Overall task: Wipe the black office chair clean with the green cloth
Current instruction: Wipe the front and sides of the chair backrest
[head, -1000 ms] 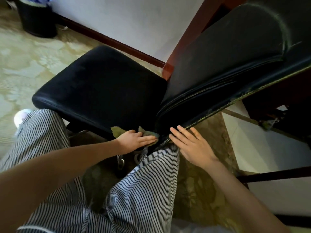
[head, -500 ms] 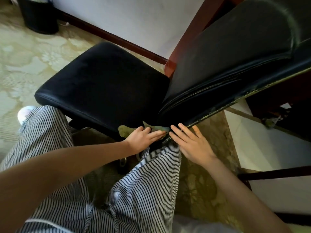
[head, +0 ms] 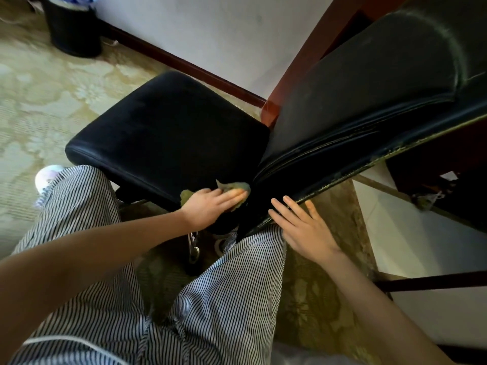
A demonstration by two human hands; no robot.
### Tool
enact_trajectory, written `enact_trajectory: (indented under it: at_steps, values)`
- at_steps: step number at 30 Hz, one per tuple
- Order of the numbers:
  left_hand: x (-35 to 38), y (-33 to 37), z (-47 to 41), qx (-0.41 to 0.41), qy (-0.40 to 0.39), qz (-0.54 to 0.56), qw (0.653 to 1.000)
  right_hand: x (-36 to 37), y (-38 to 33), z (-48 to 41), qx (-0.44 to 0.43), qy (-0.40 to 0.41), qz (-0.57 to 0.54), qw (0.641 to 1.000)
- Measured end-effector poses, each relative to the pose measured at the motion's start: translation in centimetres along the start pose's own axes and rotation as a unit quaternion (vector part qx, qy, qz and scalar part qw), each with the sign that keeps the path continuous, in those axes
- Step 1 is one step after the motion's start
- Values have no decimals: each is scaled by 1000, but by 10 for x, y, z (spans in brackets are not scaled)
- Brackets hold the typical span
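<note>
1. Pressing straight, flat fingers on the green cloth (head: 235, 185), the left hand (head: 210, 206) pins it to the black office chair (head: 168, 133) at the seat's near corner, beside the backrest (head: 355, 101), in my head view.
2. The right hand (head: 303, 227), fingers spread straight, touches the backrest's worn lower edge.
3. A black bin (head: 71, 30) stands by the wall.

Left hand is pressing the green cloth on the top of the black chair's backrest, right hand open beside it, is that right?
Not the top. The head view shows the left hand pressing the crumpled green cloth on the black padded chair seat, at the corner by the backrest. The right hand is open beside it.
</note>
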State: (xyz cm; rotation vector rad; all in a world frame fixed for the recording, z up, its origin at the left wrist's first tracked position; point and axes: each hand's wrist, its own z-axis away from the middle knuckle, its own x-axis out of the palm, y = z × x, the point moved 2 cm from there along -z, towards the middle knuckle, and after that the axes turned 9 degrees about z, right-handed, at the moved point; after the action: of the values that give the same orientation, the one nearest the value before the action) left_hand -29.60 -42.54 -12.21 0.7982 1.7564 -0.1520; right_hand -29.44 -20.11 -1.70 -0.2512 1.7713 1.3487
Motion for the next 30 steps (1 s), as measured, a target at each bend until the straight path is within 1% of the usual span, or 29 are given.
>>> enact_trajectory:
  at_steps: [2,7,11,13,14,16,17,20,23,24,25,27,28,30]
  values:
    - [-6,-3,-4,-2,38,28,999,2,1,-1,0,-12,-9,1000]
    - [2,15,-15,-20,63,37,997,4,7,-1,-22,-36,6,999]
    - [19,29,-8,-63,65,69,993,10,6,-1,-29,-2,4,1000]
    - [29,35,-3,-93,48,94,990,11,5,-2,-30,10,11,999]
    - [34,39,0,-115,27,107,987,12,5,-3,-30,14,17,999]
    - [50,47,4,-131,-66,122,982,14,6,-2,-34,22,21,999]
    - [57,49,6,-134,-83,135,978,13,7,-3,-36,23,20,999]
    - [62,54,5,-122,-85,152,977,10,7,-2,-34,22,13,999]
    - [50,48,8,-107,-98,167,975,9,5,-2,-31,18,13,999]
    - [42,44,9,-92,-74,165,979,10,5,-3,-31,19,13,999]
    - [36,39,11,-72,-21,166,983,12,5,-3,-31,17,11,999]
    - [26,32,14,-62,72,194,976,15,4,-3,-31,11,10,999]
    - [20,30,13,-64,102,196,973,18,4,-3,-31,13,13,999]
    - [7,38,2,-44,122,189,973,21,2,-2,-34,39,20,999]
